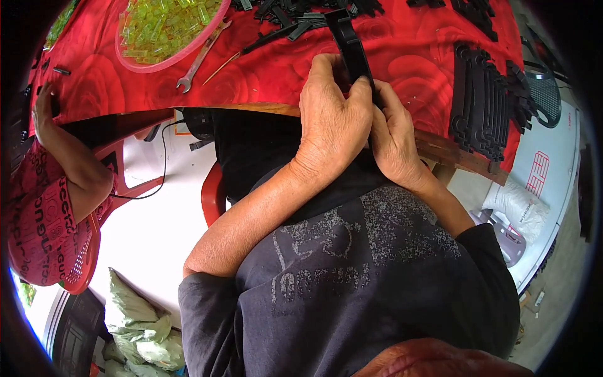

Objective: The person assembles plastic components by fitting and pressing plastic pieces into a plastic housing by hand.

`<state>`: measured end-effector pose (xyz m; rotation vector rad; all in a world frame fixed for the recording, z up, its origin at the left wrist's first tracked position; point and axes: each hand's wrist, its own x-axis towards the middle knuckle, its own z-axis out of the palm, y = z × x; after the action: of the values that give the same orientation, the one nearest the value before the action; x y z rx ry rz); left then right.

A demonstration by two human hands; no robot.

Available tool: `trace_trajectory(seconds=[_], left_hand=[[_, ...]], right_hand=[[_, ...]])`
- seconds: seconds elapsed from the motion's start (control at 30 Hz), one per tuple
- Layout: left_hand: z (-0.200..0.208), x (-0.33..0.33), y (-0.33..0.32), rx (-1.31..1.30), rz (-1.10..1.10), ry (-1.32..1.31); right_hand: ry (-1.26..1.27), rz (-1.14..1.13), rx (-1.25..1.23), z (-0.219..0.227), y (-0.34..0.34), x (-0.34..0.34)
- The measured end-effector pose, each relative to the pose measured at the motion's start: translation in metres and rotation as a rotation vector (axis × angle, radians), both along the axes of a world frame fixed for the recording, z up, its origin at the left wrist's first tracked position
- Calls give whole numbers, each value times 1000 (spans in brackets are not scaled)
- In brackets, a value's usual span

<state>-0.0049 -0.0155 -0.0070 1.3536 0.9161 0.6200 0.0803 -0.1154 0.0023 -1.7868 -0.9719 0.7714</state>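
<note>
Dark shirt (314, 320): closest to your eyes, with a worn pale print across it
Left forearm (251, 210): slants up and rightward from your sleeve, across the front of your body
Right forearm (446, 201): leans up and leftward, with less of it showing than of your left
Left hand (333, 116): back turned up, its thumb laid on the near part of the strip and its fingers closed around that part, so you have it clamped
Right hand (397, 141): just beside your left, fingers bent and close together at the strip's lower end; you cannot tell whether they grip it, as that end is mostly hidden
Long black strip (353, 53): rises tilted from between your hands, its upper end leaning a little left
Wooden table edge (440, 152): passes behind your hands
Stacked black strips (480, 103): lie side by side on the red cloth (270, 78), well to your right
Thin wooden stick (221, 68): lies left of your left hand
Wrench (202, 61): lies aslant between the stick and the basin
Pink-rimmed basin (141, 67): full of clear yellow-green pieces (168, 28)
Heap of black parts (276, 11): spread at the far side, partly covered from your view by the strip's top
Co-worker's hand (46, 116): at the table, well apart on your left
</note>
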Motion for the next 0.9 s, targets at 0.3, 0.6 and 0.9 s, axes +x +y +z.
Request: trace_trajectory(seconds=[0.3,0.6,0.9], left_hand=[[-1,0,1,-77,3,-21],[-6,-1,1,-66,45,-62],[-6,-4,6,-163,61,-74]], right_hand=[[32,0,-20,0,5,3],[50,-24,-44,-1,15,8],[69,-32,-82,-1,13,11]])
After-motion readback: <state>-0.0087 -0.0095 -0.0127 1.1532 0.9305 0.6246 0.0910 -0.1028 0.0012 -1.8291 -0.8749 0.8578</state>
